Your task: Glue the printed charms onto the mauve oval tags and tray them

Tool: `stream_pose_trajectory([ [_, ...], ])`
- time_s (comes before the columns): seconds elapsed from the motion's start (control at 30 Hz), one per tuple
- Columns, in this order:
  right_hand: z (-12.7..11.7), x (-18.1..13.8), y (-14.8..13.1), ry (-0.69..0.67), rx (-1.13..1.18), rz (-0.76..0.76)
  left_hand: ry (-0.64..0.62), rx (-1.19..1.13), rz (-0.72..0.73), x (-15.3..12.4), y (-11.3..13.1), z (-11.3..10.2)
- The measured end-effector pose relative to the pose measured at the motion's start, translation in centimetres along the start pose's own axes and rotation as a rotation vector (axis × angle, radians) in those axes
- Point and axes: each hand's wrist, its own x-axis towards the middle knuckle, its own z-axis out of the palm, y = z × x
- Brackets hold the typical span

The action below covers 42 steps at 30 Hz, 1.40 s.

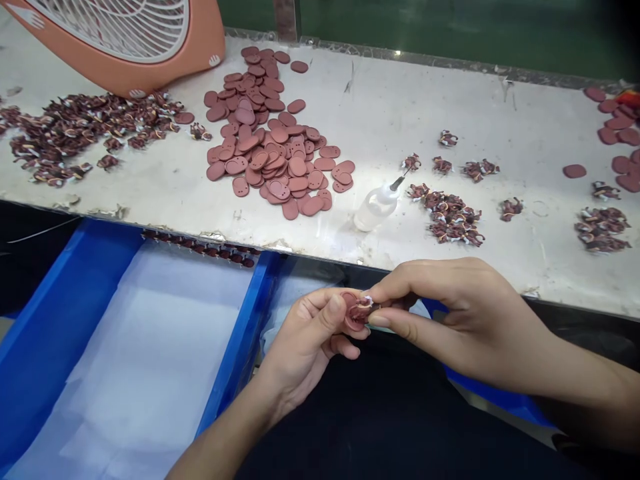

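Head view: left hand pinches an oval disc, long axis running away from the body. Right hand grips a figurine over its right side.

An even, bright light is falling on the worktable, and a small glint is shining on the back ledge. The bottle is catching pale highlights. The paper is looking whitish blue, while the dark clothing is losing most detail in shadow. The left hand and the right hand are showing quite sharp outlines; the small figures are appearing a little soft. Black shading is covering the top right corner.
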Motion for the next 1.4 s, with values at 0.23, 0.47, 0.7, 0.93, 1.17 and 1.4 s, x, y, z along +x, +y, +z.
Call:
stream_pose_trajectory([
  [0.23, -0.1, 0.2, 0.2, -0.047, 0.019, 0.009, -0.006, -0.02, -0.043, 0.1, -0.1, -0.3],
  [0.47, -0.3, 0.3, 0.1, -0.067, -0.033, -0.026, -0.019, -0.024, -0.052, 0.2, -0.2, -0.5],
  [0.7, -0.3, 0.7, -0.4, -0.082, -0.08, -0.043, -0.009, -0.035, -0.05, 0.2, -0.2, -0.5],
  [0.93, -0.4, 0.7, -0.4, -0.094, -0.147, -0.098, 0.022, -0.069, -0.033, 0.0, -0.3, -0.5],
  [1.17, 0.1, 1.0, -0.5, -0.09, -0.186, -0.139, 0.089, -0.077, -0.016, -0.1, 0.0, 0.0],
  [1.4, -0.4, -0.1, -0.9, -0.102, -0.184, -0.193, 0.069, -0.053, 0.079, -0.6, 0.4, 0.6],
])
